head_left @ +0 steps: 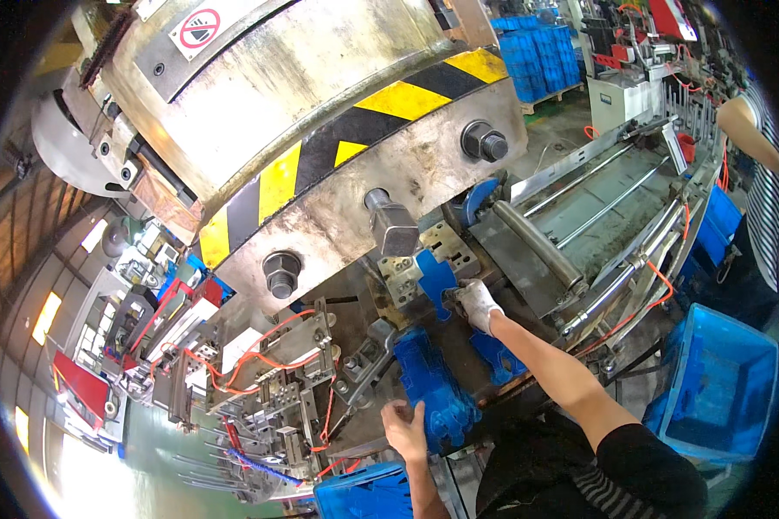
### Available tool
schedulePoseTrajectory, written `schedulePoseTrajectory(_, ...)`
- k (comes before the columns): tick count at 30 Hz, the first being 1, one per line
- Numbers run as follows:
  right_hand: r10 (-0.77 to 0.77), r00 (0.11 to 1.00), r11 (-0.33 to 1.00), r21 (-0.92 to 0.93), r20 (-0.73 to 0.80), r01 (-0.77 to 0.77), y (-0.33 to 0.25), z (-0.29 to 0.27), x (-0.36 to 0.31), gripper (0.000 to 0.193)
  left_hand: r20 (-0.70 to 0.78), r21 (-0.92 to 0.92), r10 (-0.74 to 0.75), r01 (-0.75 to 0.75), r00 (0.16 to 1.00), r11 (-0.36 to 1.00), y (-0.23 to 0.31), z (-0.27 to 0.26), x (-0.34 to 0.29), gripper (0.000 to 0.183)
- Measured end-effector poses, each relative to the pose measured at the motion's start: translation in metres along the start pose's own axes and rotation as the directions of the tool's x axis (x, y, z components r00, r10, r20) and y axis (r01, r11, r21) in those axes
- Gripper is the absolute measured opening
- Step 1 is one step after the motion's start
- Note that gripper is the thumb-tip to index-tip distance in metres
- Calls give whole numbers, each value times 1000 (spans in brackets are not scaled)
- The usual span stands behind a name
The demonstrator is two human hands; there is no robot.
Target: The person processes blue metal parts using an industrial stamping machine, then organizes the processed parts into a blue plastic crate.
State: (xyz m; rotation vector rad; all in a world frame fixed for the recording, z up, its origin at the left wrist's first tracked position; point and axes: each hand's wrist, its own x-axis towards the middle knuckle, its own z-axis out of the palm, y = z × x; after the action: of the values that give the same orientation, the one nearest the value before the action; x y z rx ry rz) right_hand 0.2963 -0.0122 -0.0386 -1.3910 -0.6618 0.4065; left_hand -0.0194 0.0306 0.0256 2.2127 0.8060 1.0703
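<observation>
My right hand (476, 304), in a pale glove with dark fingertips, pinches the near end of a flat blue plate (437, 273). The plate's far part lies over a metal die block (398, 278) under the press. My bare left hand (402, 430) is lower down, thumb and fingers apart, at the left edge of a pile of similar blue plates (431, 381). Its thumb is by the pile; whether it touches cannot be made out. More blue plates (496, 355) lie beneath my right forearm.
Above the die hangs a press ram with a yellow-black striped band (407, 102) and a square-headed bolt (394, 229). A roller frame (537, 251) stands right, a blue crate (723, 381) lower right, another blue bin (368, 495) below. Orange hoses cross a left fixture (277, 363). A person (757, 173) stands far right.
</observation>
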Motion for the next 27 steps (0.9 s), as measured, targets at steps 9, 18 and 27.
schedulePoseTrajectory(9,501,849,860,-12,-165,-510,-75,44,-1,14,121,-28,-239,244,963,969,-21,-10,-5,45)
schedulePoseTrajectory(18,326,937,776,-530,-127,-342,-64,23,0,22,270,12,-237,243,933,970,-6,-17,-4,42)
schedulePoseTrajectory(27,289,936,-1,-978,201,210,-70,20,2,19,291,54,-196,188,937,981,-10,-27,0,27)
